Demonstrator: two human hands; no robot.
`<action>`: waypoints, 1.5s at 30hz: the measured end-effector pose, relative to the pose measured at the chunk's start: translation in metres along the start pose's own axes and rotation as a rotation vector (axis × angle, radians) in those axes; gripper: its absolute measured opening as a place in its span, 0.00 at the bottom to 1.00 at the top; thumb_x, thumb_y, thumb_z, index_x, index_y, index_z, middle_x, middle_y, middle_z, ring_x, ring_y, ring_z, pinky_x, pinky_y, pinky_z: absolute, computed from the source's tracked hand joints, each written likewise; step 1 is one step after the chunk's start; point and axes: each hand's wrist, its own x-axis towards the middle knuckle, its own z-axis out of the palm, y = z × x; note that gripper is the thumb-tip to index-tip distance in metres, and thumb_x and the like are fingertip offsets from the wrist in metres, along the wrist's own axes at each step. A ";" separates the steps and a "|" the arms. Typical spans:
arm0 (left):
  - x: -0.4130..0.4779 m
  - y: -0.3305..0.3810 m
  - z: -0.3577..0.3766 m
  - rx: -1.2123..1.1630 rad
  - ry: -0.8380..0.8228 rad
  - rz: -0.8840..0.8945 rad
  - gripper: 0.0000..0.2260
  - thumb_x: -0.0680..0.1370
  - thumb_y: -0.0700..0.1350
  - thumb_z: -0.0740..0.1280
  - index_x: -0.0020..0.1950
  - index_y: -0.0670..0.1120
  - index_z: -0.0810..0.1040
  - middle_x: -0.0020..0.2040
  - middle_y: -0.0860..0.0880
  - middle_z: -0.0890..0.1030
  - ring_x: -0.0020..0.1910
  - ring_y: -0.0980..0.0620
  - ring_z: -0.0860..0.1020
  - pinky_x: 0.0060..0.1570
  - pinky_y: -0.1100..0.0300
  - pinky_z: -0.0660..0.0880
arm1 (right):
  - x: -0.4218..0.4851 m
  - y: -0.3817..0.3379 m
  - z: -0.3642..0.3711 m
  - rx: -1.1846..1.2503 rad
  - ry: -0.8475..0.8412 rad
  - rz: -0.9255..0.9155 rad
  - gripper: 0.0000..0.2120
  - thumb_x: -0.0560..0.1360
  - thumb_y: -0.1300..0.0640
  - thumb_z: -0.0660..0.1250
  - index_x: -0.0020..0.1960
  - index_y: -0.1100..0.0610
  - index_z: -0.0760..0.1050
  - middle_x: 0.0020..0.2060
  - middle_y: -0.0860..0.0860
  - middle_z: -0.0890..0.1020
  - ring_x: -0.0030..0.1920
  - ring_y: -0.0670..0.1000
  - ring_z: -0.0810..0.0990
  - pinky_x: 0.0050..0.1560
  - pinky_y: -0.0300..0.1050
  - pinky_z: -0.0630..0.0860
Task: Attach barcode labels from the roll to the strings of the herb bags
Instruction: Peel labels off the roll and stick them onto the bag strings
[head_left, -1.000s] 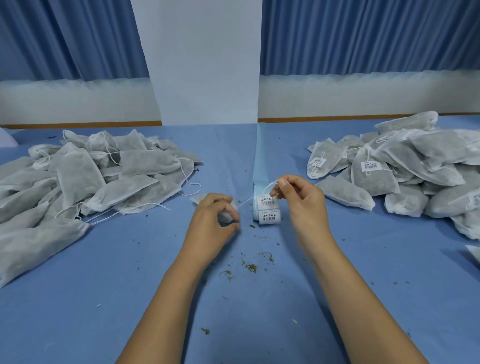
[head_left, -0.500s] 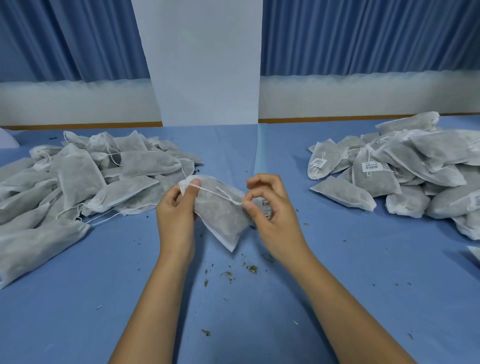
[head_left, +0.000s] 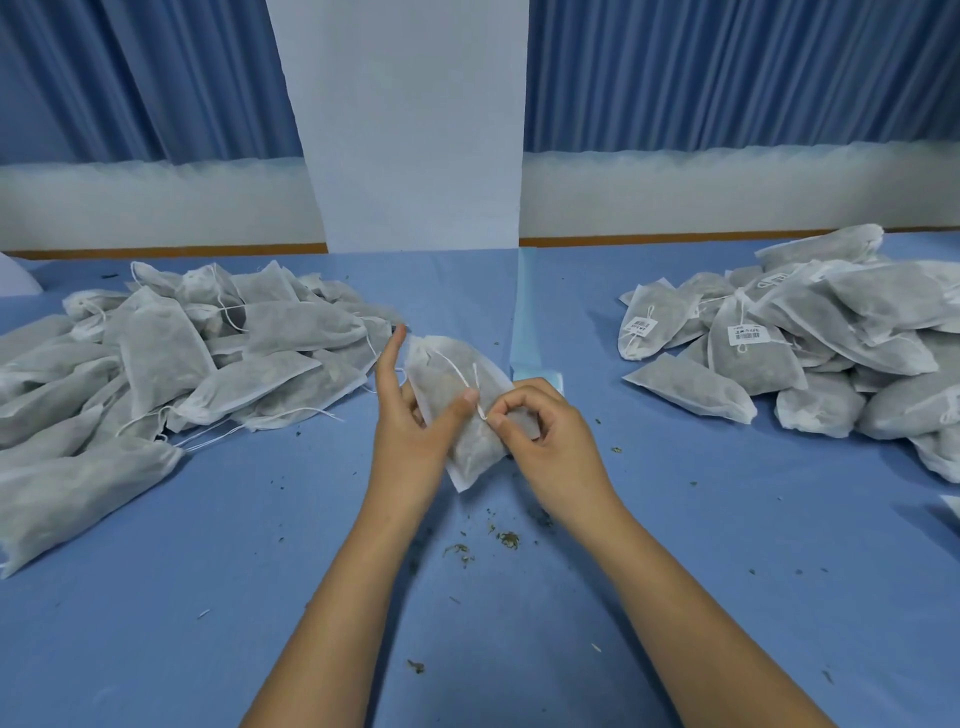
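Both bare forearms reach forward and meet at the herb bag (head_left: 441, 376). The left hand (head_left: 408, 431) holds the bag's left side, with the thumb laid across its front and the forefinger raised straight beside its top corner. The other fingers seem tucked behind the bag. The right hand (head_left: 550, 441), at the bag's right side, is curled, its thumb and forefinger pinching the string (head_left: 453, 367).
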 end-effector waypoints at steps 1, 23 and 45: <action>0.000 0.000 0.000 0.056 -0.003 0.027 0.34 0.72 0.46 0.72 0.68 0.72 0.60 0.66 0.47 0.77 0.63 0.50 0.77 0.60 0.51 0.76 | 0.000 0.000 0.000 -0.004 -0.023 -0.009 0.07 0.74 0.65 0.68 0.39 0.57 0.77 0.43 0.50 0.77 0.45 0.44 0.75 0.49 0.33 0.69; 0.017 -0.028 0.035 0.898 -0.180 0.476 0.14 0.75 0.48 0.71 0.59 0.47 0.82 0.66 0.46 0.73 0.62 0.47 0.67 0.58 0.52 0.69 | 0.023 0.034 -0.034 0.115 0.123 0.424 0.08 0.71 0.66 0.72 0.46 0.59 0.74 0.38 0.51 0.83 0.30 0.37 0.78 0.30 0.28 0.70; 0.017 -0.028 0.027 0.628 0.017 0.322 0.02 0.73 0.46 0.74 0.44 0.51 0.87 0.45 0.59 0.72 0.52 0.58 0.71 0.49 0.57 0.74 | 0.021 0.027 -0.037 0.071 0.004 0.347 0.11 0.69 0.68 0.73 0.44 0.59 0.72 0.34 0.50 0.82 0.38 0.50 0.80 0.47 0.47 0.77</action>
